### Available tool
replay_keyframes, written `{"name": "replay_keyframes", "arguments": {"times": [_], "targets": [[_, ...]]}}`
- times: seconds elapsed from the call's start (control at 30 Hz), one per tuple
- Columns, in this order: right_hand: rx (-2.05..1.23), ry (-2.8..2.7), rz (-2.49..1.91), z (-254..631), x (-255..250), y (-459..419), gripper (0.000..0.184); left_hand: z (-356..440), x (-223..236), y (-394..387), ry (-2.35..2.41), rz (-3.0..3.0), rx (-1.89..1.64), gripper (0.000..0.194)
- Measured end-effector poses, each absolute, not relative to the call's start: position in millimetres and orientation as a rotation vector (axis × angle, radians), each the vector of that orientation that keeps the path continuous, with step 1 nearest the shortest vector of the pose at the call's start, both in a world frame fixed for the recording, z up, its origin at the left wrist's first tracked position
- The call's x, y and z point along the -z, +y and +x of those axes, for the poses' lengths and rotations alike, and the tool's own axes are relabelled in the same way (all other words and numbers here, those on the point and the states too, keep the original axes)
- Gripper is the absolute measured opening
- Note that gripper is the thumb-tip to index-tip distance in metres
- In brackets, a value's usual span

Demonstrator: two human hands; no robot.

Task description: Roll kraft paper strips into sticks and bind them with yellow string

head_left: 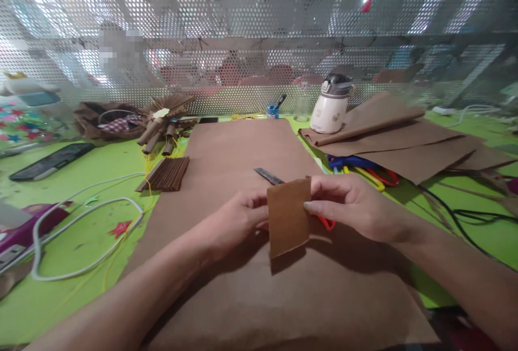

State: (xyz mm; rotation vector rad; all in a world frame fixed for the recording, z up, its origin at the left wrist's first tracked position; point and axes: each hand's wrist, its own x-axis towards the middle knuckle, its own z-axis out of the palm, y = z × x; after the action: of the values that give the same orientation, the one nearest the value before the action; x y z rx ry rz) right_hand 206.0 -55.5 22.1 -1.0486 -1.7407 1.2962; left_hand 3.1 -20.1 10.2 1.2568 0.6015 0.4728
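A small piece of folded brown paper (288,219) is held up in front of me, tilted slightly. My right hand (356,202) pinches its right edge, thumb on the near face. At the left edge, my left hand (243,219) has its fingers closed on the paper, the fingertips partly hidden behind it. Behind the paper lies a pair of scissors (267,176), with a metal blade and a red handle loop showing; the middle is hidden. Under both hands spreads a long sheet of brown paper (238,151). To the left sits a stack of pleated brown paper (170,173).
Rolled paper bundles (159,135) and a phone (52,161) lie to the left, near a white cable (87,273) and a purple power strip (28,229). A white bottle (331,104) stands behind brown sheets (388,135) and colourful scissors (360,167). A perforated panel (226,33) closes the back.
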Motion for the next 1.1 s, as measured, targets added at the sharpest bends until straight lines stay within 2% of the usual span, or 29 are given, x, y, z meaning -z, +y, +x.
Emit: {"name": "replay_keyframes", "arguments": {"times": [0.17,0.33,0.6,0.77,1.0,1.1], "targets": [[-1.160,-1.981,-1.201,202,-22,-54,0.020,0,-19,-17,0.717,1.378,-0.588,0.029],[-0.994,-1.943,-1.303,194,-18,-54,0.017,5,-18,-20,0.853,1.616,-0.577,0.016],[-1.082,-1.630,-1.261,200,-13,-50,0.013,4,-19,-19,0.969,1.509,-0.763,0.014],[-1.009,-1.637,-1.171,201,-14,-49,0.012,2,-26,-22,0.892,1.424,-0.760,0.006],[-0.798,-1.849,-1.072,197,-15,-54,0.012,-1,-30,-25,0.835,1.493,-0.609,0.034],[-0.661,-1.952,-0.982,195,-14,-55,0.016,-2,-28,-21,0.870,1.547,-0.495,0.037]]}}
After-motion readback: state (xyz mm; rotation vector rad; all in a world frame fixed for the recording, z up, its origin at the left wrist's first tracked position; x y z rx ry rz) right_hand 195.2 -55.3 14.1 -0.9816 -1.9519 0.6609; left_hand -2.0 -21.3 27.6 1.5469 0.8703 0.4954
